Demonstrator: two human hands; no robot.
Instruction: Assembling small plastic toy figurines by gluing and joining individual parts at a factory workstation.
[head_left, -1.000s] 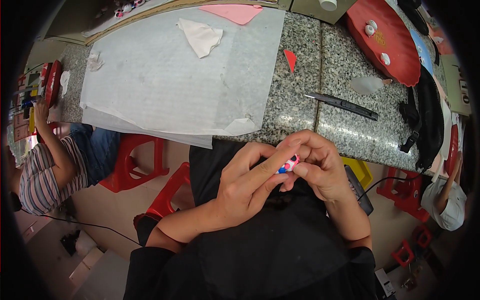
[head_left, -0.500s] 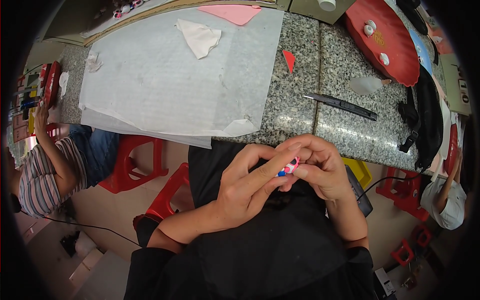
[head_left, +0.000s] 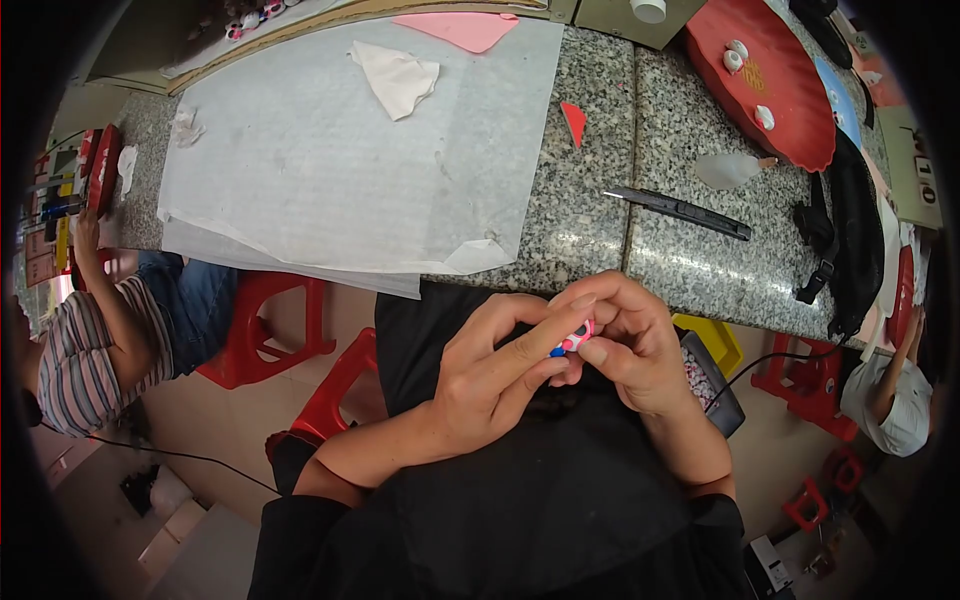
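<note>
Between both hands, over my lap at the table's front edge, is a small figurine (head_left: 574,340) in pink, white, black and blue; fingers cover much of it. My left hand (head_left: 497,352) is closed around its left side, the forefinger lying across the top. My right hand (head_left: 635,345) pinches the other side, with the thumb pressed against it and the fingers curled over. Beyond the hands, a black utility knife (head_left: 680,212) lies on the granite tabletop (head_left: 590,215), its tip pointing left.
White paper (head_left: 330,150) covers the left tabletop, bearing a crumpled tissue (head_left: 395,78). A red scalloped tray (head_left: 800,120) with small white pieces, a small translucent bottle (head_left: 728,171) and a black strap bag (head_left: 858,240) are at right. A dark bin (head_left: 722,395) stands below. Other people sit both sides.
My right hand has shifted slightly, its thumb a little lower on the figurine. More of the bin beside my right forearm shows. The left hand keeps its hold.
</note>
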